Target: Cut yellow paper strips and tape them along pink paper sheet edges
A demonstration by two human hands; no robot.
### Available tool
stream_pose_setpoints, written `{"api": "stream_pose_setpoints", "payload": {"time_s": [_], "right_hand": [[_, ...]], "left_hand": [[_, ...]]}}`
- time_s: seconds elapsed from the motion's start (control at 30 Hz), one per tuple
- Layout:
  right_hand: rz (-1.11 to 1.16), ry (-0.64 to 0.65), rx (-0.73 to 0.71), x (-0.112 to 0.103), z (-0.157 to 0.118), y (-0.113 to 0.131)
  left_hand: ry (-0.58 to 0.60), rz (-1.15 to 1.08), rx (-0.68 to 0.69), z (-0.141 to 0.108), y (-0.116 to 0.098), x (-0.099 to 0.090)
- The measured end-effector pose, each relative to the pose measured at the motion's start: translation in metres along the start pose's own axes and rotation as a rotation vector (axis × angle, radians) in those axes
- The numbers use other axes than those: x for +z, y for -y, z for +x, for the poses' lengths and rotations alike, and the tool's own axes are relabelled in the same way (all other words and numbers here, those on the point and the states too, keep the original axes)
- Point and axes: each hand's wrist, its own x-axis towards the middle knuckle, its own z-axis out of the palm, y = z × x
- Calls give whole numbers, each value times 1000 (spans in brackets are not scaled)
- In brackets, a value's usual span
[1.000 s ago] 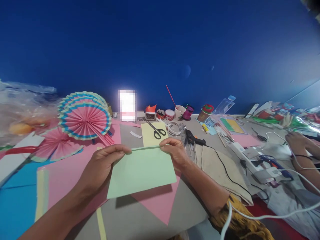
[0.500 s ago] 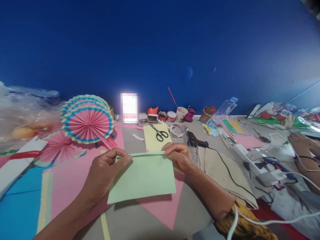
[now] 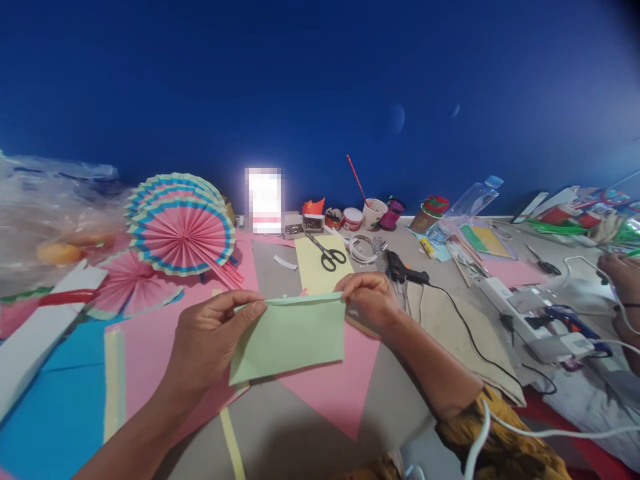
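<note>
A light green sheet of paper (image 3: 293, 340) is held up between my two hands over the table. Its top edge is folded over in a narrow strip. My left hand (image 3: 213, 337) pinches the upper left corner between thumb and fingers. At the upper right corner, my right hand (image 3: 373, 297) grips the folded edge. Pink paper (image 3: 330, 400) lies below the green sheet on the table. Just beyond the sheet, black-handled scissors (image 3: 330, 257) rest on a pale yellow sheet (image 3: 307, 267).
Pleated pink paper fans (image 3: 183, 237) stand at the left, near a plastic bag (image 3: 60, 207). A black glue gun (image 3: 405, 270) lies by a beige cloth (image 3: 460, 333). Paper cups (image 3: 374, 215) line the blue wall. A power strip (image 3: 505, 307) and another person's hand (image 3: 625, 277) are at the right.
The view has shifted, so most things sit slightly right and higher. Both hands still hold the green paper, which now hangs tilted more upright. The other person's hand has moved right.
</note>
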Motion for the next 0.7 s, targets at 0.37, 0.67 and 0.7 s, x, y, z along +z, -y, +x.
{"api": "stream_pose_setpoints", "payload": {"time_s": [0.37,0.67,0.7], "right_hand": [[-595,260,-203,43,-7,49],[-740,341,-14,43,-13,53],[-733,337,-7,42,-13,53]], "left_hand": [[107,23,6,-16,-9,4],[328,-2,-19,-12,-20,-1],[361,-5,-28,-9,-20,-3]]}}
